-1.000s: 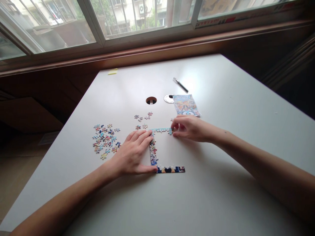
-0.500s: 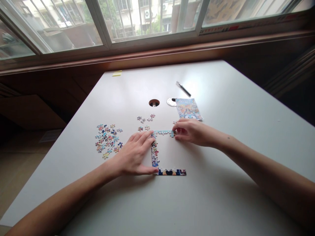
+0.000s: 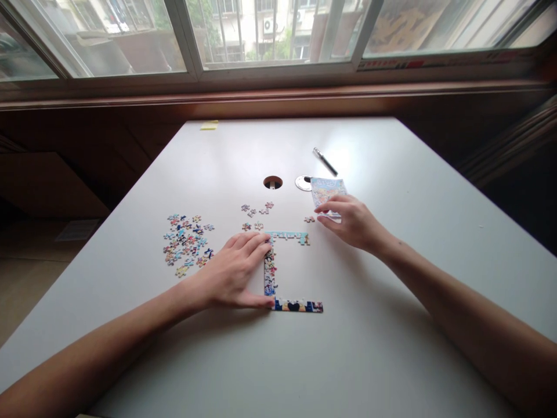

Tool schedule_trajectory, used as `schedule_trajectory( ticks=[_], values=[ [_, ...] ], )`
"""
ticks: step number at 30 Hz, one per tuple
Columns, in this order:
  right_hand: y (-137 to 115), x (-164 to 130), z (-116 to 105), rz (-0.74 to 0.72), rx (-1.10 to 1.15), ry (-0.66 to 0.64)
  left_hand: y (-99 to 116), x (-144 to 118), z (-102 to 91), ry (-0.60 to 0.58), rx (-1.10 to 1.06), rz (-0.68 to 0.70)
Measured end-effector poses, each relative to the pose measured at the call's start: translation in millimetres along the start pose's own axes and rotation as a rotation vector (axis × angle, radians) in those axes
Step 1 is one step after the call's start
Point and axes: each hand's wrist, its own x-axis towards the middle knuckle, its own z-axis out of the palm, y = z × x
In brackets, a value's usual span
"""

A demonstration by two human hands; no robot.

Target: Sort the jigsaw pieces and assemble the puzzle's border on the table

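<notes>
A partly joined jigsaw puzzle border [image 3: 270, 273] lies on the white table, with a top edge, a left side and a bottom edge. My left hand [image 3: 235, 270] rests spread along its left side, fingertips at the upper left corner and thumb at the lower left corner. Above the table, just past the border's upper right end, hovers my right hand [image 3: 348, 220], fingers apart and nothing visible between them. It partly covers a picture card [image 3: 327, 188]. A loose puzzle piece [image 3: 308, 219] lies just left of its fingertips.
Many loose puzzle pieces [image 3: 185, 241] are heaped left of my left hand. Several more pieces [image 3: 263, 211] lie beyond the border. Farther back are a round hole [image 3: 272, 183], a metal cover [image 3: 303, 183], a pen [image 3: 325, 161] and a yellow sticky note [image 3: 209, 125].
My right hand has left the border's upper right end, moving up and to the right over the picture card. My left hand keeps its place on the border. The camera view has tilted slightly.
</notes>
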Motion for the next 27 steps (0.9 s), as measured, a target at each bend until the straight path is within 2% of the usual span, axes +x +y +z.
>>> schedule_trajectory(
  ticks=[6, 20, 27],
  values=[
    [5, -5, 11, -0.036, -0.093, -0.036, 1, 0, -0.6, 0.002, -0.006, 0.005],
    [-3, -2, 9, -0.055, -0.030, 0.000, -1, -1, -0.1, -0.018, 0.008, 0.006],
    [-17, -1, 2, 0.173, 0.191, -0.004, -1, -1, 0.4, -0.004, -0.018, 0.004]
  ],
)
